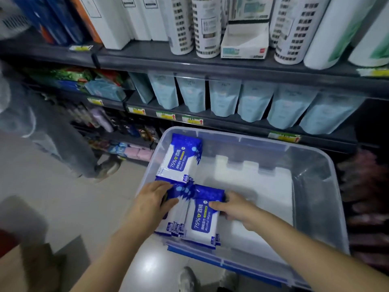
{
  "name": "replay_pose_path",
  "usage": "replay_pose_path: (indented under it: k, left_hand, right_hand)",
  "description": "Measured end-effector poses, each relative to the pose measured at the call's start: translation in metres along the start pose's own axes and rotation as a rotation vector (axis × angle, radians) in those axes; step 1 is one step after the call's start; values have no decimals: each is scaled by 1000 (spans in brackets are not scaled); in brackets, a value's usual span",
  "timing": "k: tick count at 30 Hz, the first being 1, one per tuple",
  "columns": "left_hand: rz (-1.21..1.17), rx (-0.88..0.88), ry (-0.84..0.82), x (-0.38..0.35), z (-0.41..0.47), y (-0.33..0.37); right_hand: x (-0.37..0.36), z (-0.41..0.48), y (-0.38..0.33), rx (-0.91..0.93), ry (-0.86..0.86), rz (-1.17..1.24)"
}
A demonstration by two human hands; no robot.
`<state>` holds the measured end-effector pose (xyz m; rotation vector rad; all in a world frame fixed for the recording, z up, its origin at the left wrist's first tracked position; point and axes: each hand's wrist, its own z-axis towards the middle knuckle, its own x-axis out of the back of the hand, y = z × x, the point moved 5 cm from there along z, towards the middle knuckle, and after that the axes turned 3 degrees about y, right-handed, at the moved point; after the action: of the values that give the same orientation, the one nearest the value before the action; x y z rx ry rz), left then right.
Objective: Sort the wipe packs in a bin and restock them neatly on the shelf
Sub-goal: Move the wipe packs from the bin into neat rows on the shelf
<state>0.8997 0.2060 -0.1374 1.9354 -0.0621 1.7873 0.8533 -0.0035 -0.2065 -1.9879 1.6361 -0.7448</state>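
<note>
A clear plastic bin sits in front of a dark shelf, with a blue latch on its near rim. All visible wipe packs lie in the left part of the bin; the white bin floor shows to the right of them. One blue-and-white pack, the far pack, lies flat against the bin's far-left corner, label up, reading "75% Alcohol Wipes". In the near-left corner several standing packs rest on edge side by side against the left wall. Just to their right, touching them, the near pack lies face up with the same label. The left hand reaches in over the left wall; its fingers and thumb are curled over the blue top ends of the standing packs, gripping them. The right hand holds the near pack, with the thumb pressed on the label face and the fingers wrapped round the right edge. On the shelf behind the bin stands a row of light-blue pouches, upright and leaning slightly, with yellow-and-green price tags on the shelf edge. Above that, a higher shelf carries white rolls and an open white carton. A pale tiled floor lies left of the bin.
</note>
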Motion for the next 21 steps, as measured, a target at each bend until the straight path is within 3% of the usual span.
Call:
replay_pose_path:
  k: [6, 13, 21]
  left_hand:
    - [-12, -4, 10, -2, 2, -1]
    - [-46, -23, 51, -3, 0, -2]
    - [-220, -40, 89, 20, 3, 15]
  right_hand:
    - [-13, -5, -2, -93, 64, 307]
    - [-29, -16, -5, -74, 46, 271]
    - [19, -56, -31, 92, 256, 328]
